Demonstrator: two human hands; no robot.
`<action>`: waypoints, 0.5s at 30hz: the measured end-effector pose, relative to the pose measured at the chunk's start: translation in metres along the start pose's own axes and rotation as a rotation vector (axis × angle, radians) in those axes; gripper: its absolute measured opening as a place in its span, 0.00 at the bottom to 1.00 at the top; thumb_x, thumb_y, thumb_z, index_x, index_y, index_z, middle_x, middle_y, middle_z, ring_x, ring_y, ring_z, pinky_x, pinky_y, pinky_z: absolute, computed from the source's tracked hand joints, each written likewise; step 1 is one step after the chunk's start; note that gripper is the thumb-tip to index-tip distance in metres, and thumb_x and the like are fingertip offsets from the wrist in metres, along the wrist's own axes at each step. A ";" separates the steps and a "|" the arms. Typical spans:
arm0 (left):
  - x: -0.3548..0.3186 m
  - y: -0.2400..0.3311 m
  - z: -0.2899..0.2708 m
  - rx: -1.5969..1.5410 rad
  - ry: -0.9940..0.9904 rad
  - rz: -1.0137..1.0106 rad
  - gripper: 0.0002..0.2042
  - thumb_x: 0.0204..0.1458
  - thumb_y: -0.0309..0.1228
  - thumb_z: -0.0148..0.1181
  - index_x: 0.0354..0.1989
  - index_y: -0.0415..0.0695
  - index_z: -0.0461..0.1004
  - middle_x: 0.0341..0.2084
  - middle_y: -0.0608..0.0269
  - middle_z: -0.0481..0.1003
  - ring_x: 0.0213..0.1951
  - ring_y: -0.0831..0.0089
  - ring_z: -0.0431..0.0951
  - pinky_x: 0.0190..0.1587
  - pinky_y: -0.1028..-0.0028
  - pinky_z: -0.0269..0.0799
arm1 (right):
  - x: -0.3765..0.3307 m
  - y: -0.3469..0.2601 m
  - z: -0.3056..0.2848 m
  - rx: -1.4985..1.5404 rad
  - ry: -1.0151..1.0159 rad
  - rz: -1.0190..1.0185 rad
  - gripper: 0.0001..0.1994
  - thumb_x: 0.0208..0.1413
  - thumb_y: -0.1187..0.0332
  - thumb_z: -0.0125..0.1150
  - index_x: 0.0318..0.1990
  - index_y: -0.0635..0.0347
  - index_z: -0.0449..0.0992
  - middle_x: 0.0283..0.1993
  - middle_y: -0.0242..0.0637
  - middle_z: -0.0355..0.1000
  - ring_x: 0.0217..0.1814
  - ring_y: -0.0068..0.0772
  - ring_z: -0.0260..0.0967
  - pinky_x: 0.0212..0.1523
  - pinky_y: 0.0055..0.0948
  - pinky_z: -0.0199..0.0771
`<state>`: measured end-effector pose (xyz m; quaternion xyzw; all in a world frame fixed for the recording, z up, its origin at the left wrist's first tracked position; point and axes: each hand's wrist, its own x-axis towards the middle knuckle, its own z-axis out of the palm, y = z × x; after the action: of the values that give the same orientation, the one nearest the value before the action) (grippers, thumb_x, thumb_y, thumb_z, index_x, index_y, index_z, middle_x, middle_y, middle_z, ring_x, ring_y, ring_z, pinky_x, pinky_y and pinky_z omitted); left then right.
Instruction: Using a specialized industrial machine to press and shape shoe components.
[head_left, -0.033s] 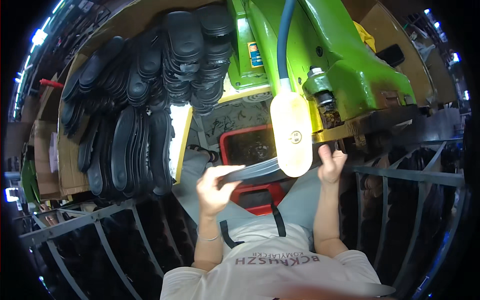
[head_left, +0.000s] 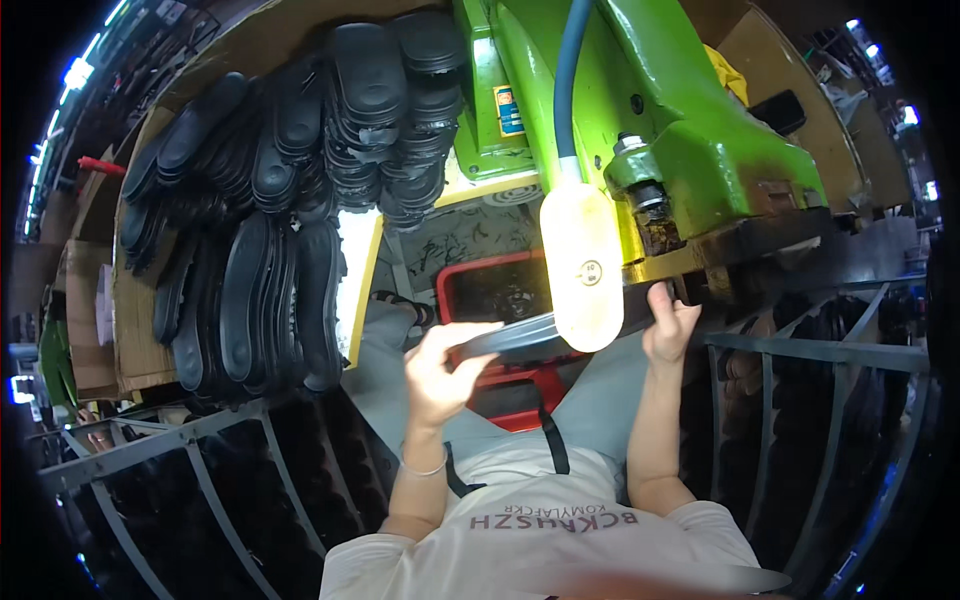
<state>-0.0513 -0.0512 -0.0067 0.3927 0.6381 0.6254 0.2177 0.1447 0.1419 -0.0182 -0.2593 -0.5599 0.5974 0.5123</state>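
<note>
A black shoe sole (head_left: 520, 336) is held edge-on between my two hands, below the head of a green machine (head_left: 690, 130). My left hand (head_left: 437, 375) is closed on its left end, thumb below and fingers above. My right hand (head_left: 668, 325) grips the right end, thumb raised, close under the machine's dark metal plate (head_left: 720, 255). A bright oval lamp (head_left: 588, 275) on a blue-grey arm hides the middle of the sole. Whether the sole touches the machine cannot be seen.
Stacks of black soles (head_left: 255, 300) fill an open cardboard box (head_left: 145, 345) on the left. Below the hands stands a red plastic stool or bin (head_left: 535, 390). Metal rails (head_left: 830, 353) run along both sides. A phone (head_left: 778, 112) lies at the upper right.
Both hands and the sole have shifted slightly to the right, the left hand the most. Both keep their hold.
</note>
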 end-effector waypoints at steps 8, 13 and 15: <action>0.042 0.010 0.033 -0.059 -0.042 0.188 0.12 0.41 0.21 0.67 0.36 0.36 0.75 0.27 0.61 0.77 0.27 0.80 0.76 0.30 0.81 0.72 | 0.035 -0.001 -0.028 0.114 0.109 0.088 0.15 0.55 0.77 0.52 0.51 0.70 0.68 0.46 0.35 0.69 0.47 0.21 0.64 0.51 0.21 0.61; 0.025 -0.006 -0.012 -0.259 -0.016 -0.056 0.12 0.41 0.15 0.64 0.36 0.34 0.72 0.29 0.59 0.76 0.30 0.77 0.76 0.33 0.79 0.73 | -0.001 0.003 0.024 0.118 0.155 0.138 0.16 0.53 0.77 0.54 0.50 0.68 0.68 0.45 0.33 0.70 0.45 0.22 0.67 0.48 0.23 0.66; 0.014 -0.009 -0.036 -0.223 0.006 -0.088 0.12 0.40 0.13 0.61 0.36 0.34 0.71 0.29 0.58 0.76 0.31 0.76 0.76 0.36 0.79 0.73 | -0.015 0.001 0.044 0.108 0.076 0.128 0.15 0.52 0.77 0.56 0.49 0.68 0.70 0.45 0.33 0.71 0.45 0.21 0.66 0.47 0.21 0.65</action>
<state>-0.0897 -0.0622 -0.0083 0.3358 0.5820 0.6834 0.2855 0.1109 0.1110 -0.0124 -0.2889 -0.4892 0.6480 0.5073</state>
